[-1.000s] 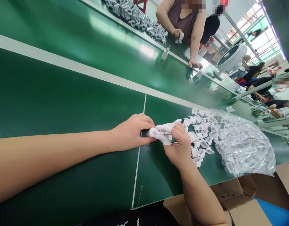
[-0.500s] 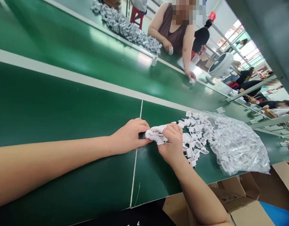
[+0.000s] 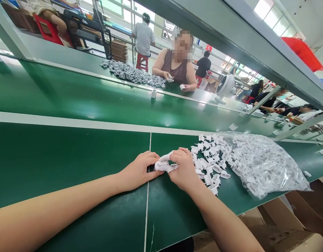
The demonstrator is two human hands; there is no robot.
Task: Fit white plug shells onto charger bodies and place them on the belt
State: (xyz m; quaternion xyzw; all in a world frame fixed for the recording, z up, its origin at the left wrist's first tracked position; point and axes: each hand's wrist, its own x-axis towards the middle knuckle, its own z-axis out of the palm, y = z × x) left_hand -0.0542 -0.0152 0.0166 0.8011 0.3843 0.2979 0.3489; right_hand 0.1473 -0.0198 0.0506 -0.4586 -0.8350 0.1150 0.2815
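My left hand (image 3: pixel 137 172) pinches the left end of a small white plastic piece (image 3: pixel 160 166) between thumb and fingers. Closed on the right end of the same piece is my right hand (image 3: pixel 184 168), with white coverings on its thumb and a finger. Exact details of the piece are hidden by the fingers. Just beyond my right hand lies a loose heap of white plastic plug-like pieces (image 3: pixel 209 163), some with thin prongs. Beside the heap a clear plastic bag (image 3: pixel 266 164) bulges with more white pieces.
The green table (image 3: pixel 98 217) has a pale seam and a long white strip. Across the belt sits a co-worker (image 3: pixel 174 66) holding white pieces, near a grey-white pile (image 3: pixel 132 75). A metal beam (image 3: pixel 229 38) crosses overhead. Cardboard boxes (image 3: pixel 279 224) stand below the table's right edge.
The camera view has tilted up and levelled, showing more of the room and the overhead beam. Both my hands keep hold of the white piece. The co-worker's hands have drawn closer in.
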